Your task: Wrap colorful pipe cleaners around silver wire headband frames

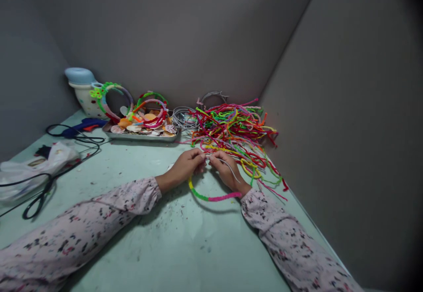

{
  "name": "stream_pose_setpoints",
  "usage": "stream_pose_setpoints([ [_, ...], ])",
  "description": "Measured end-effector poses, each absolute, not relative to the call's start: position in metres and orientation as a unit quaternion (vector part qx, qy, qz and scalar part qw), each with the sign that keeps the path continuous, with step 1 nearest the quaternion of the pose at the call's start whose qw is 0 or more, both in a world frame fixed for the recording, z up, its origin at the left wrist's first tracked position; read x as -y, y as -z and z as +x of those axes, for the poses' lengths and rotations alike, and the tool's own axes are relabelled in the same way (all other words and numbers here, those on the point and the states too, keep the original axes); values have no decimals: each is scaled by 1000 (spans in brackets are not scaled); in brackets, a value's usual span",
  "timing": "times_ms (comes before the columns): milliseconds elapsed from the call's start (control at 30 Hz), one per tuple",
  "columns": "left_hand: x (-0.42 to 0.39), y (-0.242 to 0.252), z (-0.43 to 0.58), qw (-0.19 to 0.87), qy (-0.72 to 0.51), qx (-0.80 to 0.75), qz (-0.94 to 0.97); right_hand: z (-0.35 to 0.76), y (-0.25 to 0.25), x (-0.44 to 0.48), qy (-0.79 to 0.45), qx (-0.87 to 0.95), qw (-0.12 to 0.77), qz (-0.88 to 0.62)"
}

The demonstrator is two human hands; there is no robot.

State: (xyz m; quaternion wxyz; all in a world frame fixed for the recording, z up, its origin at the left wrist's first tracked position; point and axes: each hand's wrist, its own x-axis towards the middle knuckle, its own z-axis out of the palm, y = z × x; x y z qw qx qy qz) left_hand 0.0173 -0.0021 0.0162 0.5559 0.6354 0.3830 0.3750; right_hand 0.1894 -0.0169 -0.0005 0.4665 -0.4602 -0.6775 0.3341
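Both hands meet mid-table on a bent wire hoop [200,196], partly wrapped in yellow, green and pink fuzzy pipe cleaner. My left hand [185,167] is closed in a pinch on it, and the wrapped part curves out below the fingers toward my right wrist. My right hand [226,173] pinches the hoop's bare grey wire [231,170] close to the left fingertips; its loose end hangs across the back of that hand. What lies exactly between the fingertips is too small to make out. Just behind the hands spreads a tangled pile of colourful pipe cleaners [231,127].
A metal tray [142,138] of seashells stands at the back, with finished-looking pipe cleaner hoops [114,87] on it. Coiled grey wire [185,118] lies beside it. At left are a white container [86,98], a blue glue gun [82,125], black cable [49,186] and a plastic bag [62,155]. Walls enclose the table.
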Motion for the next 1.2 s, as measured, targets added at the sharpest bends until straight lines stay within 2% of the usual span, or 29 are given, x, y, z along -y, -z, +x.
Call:
stream_pose_setpoints([
  [133, 0, -16, 19, 647, -345, -401, 549, 188, -4, 22, -264, 724, 450, -452],
  [433, -3, -16, 17, 645, -305, -422, 559, 187, -3, 22, -252, 728, 435, -467],
  [700, -5, -11, 18, 581, -302, -417, 630, 187, -3, 21, -299, 703, 443, -469],
  [1000, 0, -11, 15, 387, -298, -436, 756, 188, 2, 17, -344, 688, 437, -466],
  [1200, 1, -11, 16, 412, -303, -428, 746, 189, 2, 17, -321, 694, 438, -473],
])
